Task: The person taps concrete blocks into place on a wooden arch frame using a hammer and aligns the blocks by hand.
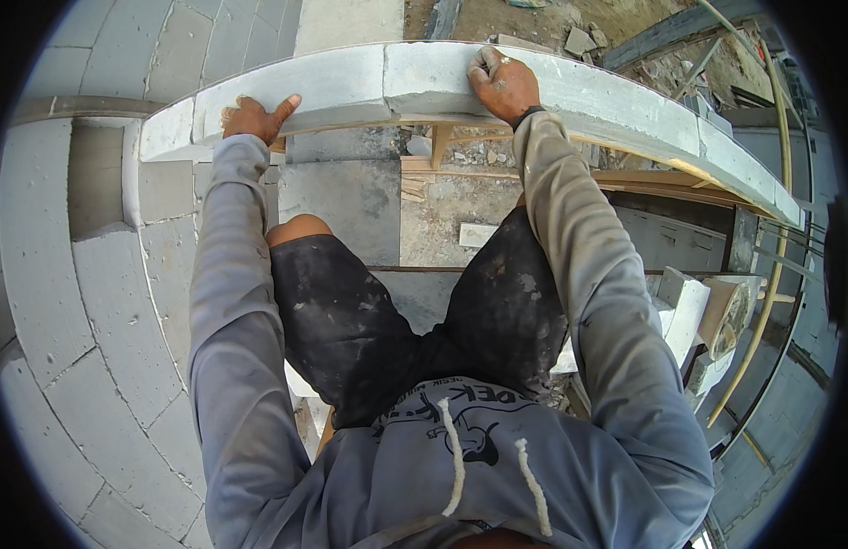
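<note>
A row of pale grey lightweight concrete blocks [342,89] spans the view in front of me, bent into an arc by the lens. My left hand [257,119] rests on its left part, thumb stretched out to the right; the other fingers are partly hidden. Farther right, my right hand [504,84] lies on top of the row near the far edge, its fingers curled closed. Whatever they may pinch is too small or hidden to make out. A vertical joint [384,73] between two blocks shows between my hands.
A block wall [85,274] with a square opening [99,174] stands on the left. Wooden boards [662,183] run under the row. Below lie rubble and a loose white block [477,235]. Bamboo poles [779,165] and cut blocks [682,306] are on the right.
</note>
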The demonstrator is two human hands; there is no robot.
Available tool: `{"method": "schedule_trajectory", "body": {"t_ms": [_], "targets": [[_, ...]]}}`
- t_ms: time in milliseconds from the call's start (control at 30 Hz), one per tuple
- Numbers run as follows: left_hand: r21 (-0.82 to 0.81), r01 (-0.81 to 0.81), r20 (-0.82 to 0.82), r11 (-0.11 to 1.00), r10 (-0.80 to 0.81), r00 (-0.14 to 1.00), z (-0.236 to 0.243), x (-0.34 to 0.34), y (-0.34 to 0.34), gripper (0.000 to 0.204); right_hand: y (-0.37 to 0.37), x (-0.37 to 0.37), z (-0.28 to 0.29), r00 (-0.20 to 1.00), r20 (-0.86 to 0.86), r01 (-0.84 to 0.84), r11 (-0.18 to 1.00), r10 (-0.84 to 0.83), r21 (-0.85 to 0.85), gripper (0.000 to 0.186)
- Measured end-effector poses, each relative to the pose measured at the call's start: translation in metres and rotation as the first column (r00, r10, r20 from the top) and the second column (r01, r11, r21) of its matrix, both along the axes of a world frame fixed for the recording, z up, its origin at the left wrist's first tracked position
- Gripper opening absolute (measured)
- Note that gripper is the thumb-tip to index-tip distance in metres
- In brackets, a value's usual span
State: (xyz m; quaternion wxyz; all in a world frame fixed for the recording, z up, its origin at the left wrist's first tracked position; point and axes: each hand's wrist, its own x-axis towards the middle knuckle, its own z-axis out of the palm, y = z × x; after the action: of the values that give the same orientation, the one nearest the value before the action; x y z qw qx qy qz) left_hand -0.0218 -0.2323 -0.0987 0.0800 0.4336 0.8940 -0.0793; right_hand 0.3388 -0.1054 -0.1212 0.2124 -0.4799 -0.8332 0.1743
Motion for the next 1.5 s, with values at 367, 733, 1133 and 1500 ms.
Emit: {"method": "schedule_trajectory", "body": {"t_ms": [367, 733, 1133, 1500], "targets": [[0.007, 0.003, 0.006, 1.000, -0.003, 1.000, 0.000, 0.000, -0.001, 0.119, -0.001, 0.001, 0.003, 1.000, -0.018, 0.004, 1.000, -0.004, -0.024, 0.017], [0.002, 0.007, 0.001, 1.000, -0.007, 1.000, 0.002, 0.002, 0.000, 0.119, -0.004, -0.001, 0.005, 1.000, 0.008, 0.004, 1.000, -0.004, -0.029, 0.023], [-0.014, -0.004, 0.026, 1.000, 0.004, 1.000, 0.005, 0.004, 0.001, 0.118, -0.006, 0.001, 0.008, 0.995, 0.033, -0.096, 0.995, 0.096, -0.008, 0.016], [0.004, -0.030, 0.012, 1.000, 0.030, 0.999, 0.004, 0.005, 0.000, 0.118, -0.006, 0.001, 0.007, 0.992, -0.121, -0.045, 0.998, 0.040, -0.034, 0.017]]}}
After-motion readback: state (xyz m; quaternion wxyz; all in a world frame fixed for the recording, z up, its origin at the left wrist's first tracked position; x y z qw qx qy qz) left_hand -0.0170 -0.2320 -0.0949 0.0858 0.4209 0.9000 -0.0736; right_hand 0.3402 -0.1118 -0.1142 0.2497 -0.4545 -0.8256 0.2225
